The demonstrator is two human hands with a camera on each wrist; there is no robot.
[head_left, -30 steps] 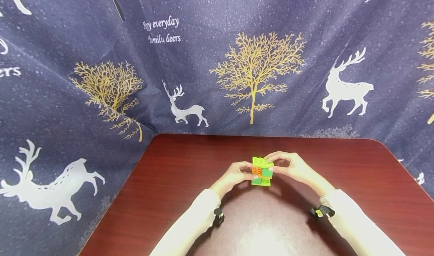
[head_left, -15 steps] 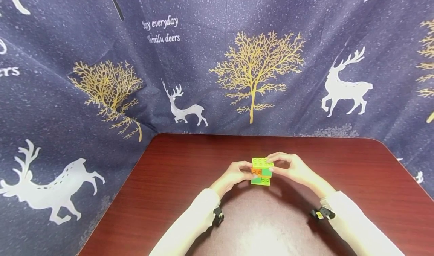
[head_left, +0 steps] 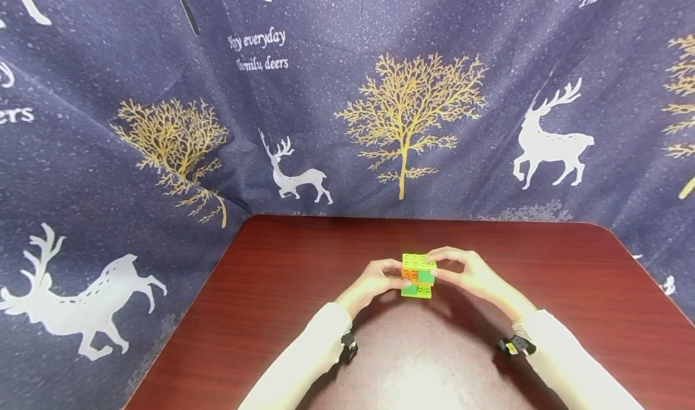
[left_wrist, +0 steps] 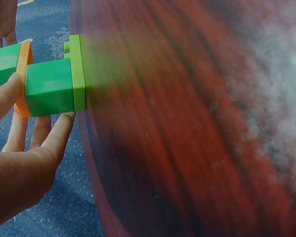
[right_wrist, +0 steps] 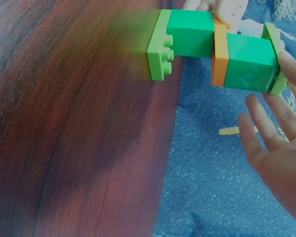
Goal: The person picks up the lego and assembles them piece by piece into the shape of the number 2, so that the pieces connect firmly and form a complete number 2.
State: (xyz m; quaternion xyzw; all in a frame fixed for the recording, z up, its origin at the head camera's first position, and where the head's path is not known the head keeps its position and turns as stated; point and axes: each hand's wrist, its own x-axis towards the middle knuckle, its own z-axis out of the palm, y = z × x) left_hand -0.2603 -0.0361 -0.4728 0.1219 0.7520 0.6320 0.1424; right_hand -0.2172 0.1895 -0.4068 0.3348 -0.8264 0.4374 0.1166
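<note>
A small stack of toy building bricks stands on the table between both hands. Its lime bottom plate (left_wrist: 79, 74) has bare studs on one side. Above that come a green brick (left_wrist: 50, 89), an orange plate (right_wrist: 220, 54), a second green brick (right_wrist: 249, 61) offset to the right, and a lime top plate (head_left: 415, 261). My left hand (head_left: 376, 279) grips the stack from the left, thumb at the orange plate and lower green brick. From the right, my right hand (head_left: 466, 268) pinches the upper green brick and the lime top plate.
The reddish-brown wooden table (head_left: 293, 259) has a bright glare near its front. Behind and to the left hangs a dark blue cloth (head_left: 353, 126) printed with deer and trees. Black wrist devices (head_left: 518, 342) sit over the white sleeves (head_left: 304, 356).
Both hands keep their hold on the brick stack. The view has shifted very slightly; nothing else visibly differs.
</note>
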